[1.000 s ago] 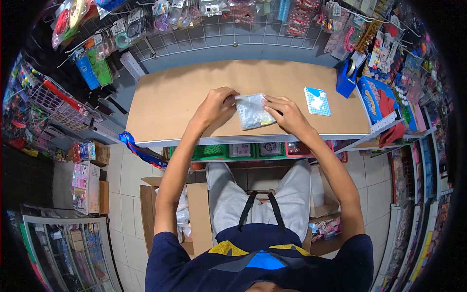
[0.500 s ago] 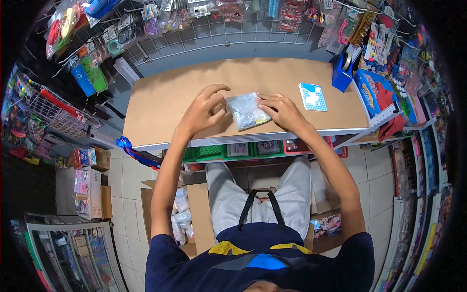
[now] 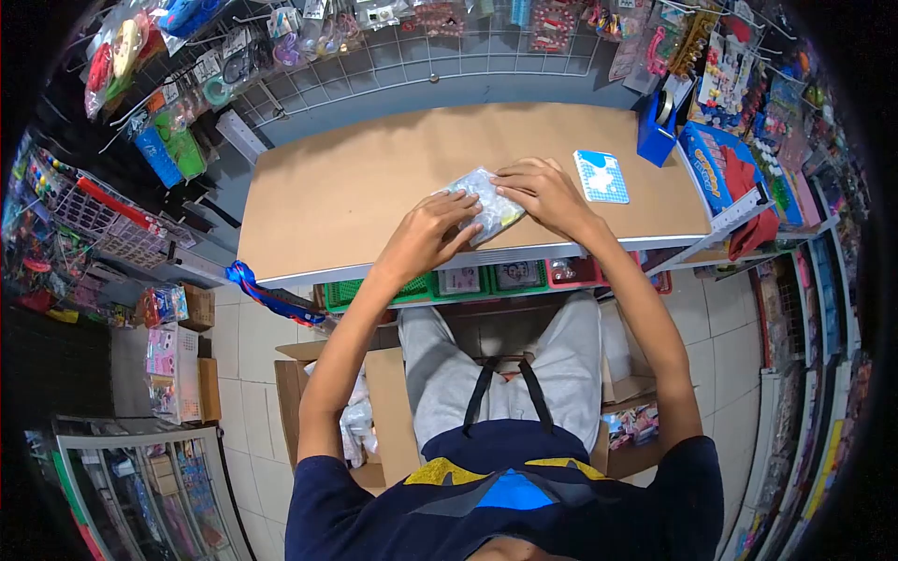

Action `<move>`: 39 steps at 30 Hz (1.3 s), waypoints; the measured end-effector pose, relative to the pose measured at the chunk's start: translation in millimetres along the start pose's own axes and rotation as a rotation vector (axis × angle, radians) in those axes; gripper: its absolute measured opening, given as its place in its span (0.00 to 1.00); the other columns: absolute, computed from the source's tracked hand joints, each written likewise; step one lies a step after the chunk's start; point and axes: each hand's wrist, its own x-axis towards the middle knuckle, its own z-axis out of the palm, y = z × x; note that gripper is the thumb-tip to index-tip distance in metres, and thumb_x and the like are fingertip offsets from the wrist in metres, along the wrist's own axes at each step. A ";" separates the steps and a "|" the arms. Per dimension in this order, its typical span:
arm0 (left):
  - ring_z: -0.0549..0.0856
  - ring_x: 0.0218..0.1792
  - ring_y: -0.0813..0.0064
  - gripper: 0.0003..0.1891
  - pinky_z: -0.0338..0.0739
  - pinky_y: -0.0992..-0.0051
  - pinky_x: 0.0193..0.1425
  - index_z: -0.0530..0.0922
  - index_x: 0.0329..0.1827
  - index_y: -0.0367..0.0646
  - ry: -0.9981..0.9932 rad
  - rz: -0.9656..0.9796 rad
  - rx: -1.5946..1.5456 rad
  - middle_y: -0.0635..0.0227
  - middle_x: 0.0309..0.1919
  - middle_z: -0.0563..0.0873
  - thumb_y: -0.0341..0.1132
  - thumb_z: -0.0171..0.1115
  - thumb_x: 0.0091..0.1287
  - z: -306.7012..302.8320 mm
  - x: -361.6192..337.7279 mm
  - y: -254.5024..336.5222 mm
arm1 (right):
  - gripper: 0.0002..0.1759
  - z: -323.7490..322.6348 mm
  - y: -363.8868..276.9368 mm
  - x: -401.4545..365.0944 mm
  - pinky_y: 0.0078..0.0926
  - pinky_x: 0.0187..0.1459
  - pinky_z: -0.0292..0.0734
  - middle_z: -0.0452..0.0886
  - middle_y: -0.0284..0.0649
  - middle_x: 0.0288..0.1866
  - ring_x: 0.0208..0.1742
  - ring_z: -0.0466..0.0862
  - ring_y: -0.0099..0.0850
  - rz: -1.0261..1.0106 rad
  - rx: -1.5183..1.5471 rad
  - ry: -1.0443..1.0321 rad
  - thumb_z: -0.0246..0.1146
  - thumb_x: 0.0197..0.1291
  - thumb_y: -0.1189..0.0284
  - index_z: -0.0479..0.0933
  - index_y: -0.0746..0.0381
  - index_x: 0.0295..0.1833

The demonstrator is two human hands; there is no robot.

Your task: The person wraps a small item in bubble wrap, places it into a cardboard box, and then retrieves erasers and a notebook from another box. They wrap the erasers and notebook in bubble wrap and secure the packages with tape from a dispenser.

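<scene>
A small clear plastic packet point(image 3: 486, 208) with silvery, crinkled contents and a yellow patch at its lower right lies near the front edge of the brown table. My left hand point(image 3: 432, 229) holds its left side, fingers over the top and thumb at the lower edge. On the opposite side, my right hand point(image 3: 545, 192) grips the upper right edge with bent fingers. What exactly is inside the packet cannot be made out. To the right of my right hand lies a blue-and-white checked card or pad point(image 3: 601, 178).
A blue tape dispenser point(image 3: 658, 131) stands at the table's back right, beside a blue box point(image 3: 711, 173) with red cloth over it. Green baskets point(image 3: 412, 288) sit under the tabletop point(image 3: 318, 206). Open cardboard boxes point(image 3: 388, 402) flank my legs. Hanging goods cover the wire grid behind.
My left hand has moved right, from beside the packet onto it. The packet has turned slightly and shifted a little to the right, with my right hand still on it.
</scene>
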 end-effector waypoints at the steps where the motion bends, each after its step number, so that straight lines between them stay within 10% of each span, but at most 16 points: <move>1: 0.82 0.62 0.54 0.15 0.72 0.58 0.71 0.84 0.53 0.38 0.019 0.020 0.030 0.55 0.56 0.86 0.37 0.66 0.68 1.9 -1.7 1.3 | 0.16 -2.0 -4.2 -0.5 0.37 0.67 0.65 0.86 0.35 0.57 0.64 0.77 0.34 0.011 -0.021 0.001 0.61 0.68 0.62 0.86 0.55 0.54; 7: 0.80 0.63 0.52 0.13 0.70 0.56 0.71 0.83 0.53 0.38 0.040 0.027 0.086 0.59 0.58 0.85 0.32 0.64 0.69 7.6 -4.3 8.6 | 0.12 -49.9 4.4 -12.9 0.36 0.58 0.75 0.87 0.39 0.51 0.55 0.83 0.38 0.062 -0.076 0.197 0.65 0.64 0.65 0.88 0.57 0.48; 11: 0.80 0.63 0.52 0.12 0.70 0.55 0.71 0.83 0.52 0.38 0.061 0.020 0.078 0.60 0.58 0.85 0.32 0.64 0.68 7.0 -2.8 12.2 | 0.10 -129.6 71.4 -30.9 0.29 0.45 0.79 0.88 0.40 0.39 0.41 0.86 0.27 0.249 -0.083 0.793 0.67 0.64 0.70 0.86 0.66 0.44; 14: 0.80 0.63 0.52 0.11 0.70 0.55 0.71 0.83 0.51 0.38 0.065 0.020 0.078 0.61 0.58 0.85 0.31 0.64 0.67 6.8 -3.4 11.8 | 0.19 -179.9 151.6 -60.1 0.29 0.37 0.79 0.87 0.45 0.31 0.35 0.88 0.33 0.620 -0.179 0.767 0.61 0.68 0.58 0.87 0.63 0.42; 17: 0.80 0.63 0.52 0.11 0.70 0.56 0.71 0.83 0.50 0.38 0.067 0.013 0.074 0.61 0.58 0.85 0.31 0.64 0.66 7.4 -3.4 12.4 | 0.24 -207.7 206.1 -63.6 0.29 0.36 0.74 0.86 0.36 0.30 0.31 0.81 0.28 0.966 -0.299 0.259 0.61 0.68 0.51 0.89 0.62 0.42; 23: 0.80 0.63 0.53 0.10 0.70 0.56 0.71 0.84 0.47 0.38 0.067 -0.013 0.034 0.61 0.57 0.86 0.32 0.65 0.66 7.8 -3.6 8.6 | 0.20 -192.4 201.1 -51.7 0.25 0.26 0.56 0.76 0.25 0.22 0.22 0.65 0.18 1.214 0.359 0.360 0.70 0.58 0.48 0.88 0.53 0.28; 39: 0.80 0.62 0.52 0.09 0.70 0.55 0.70 0.83 0.45 0.37 0.079 -0.009 0.027 0.60 0.57 0.86 0.32 0.65 0.65 9.2 -3.5 7.3 | 0.10 -175.1 161.4 -63.5 0.25 0.27 0.66 0.84 0.31 0.32 0.24 0.73 0.23 1.128 0.391 0.556 0.75 0.56 0.67 0.89 0.62 0.38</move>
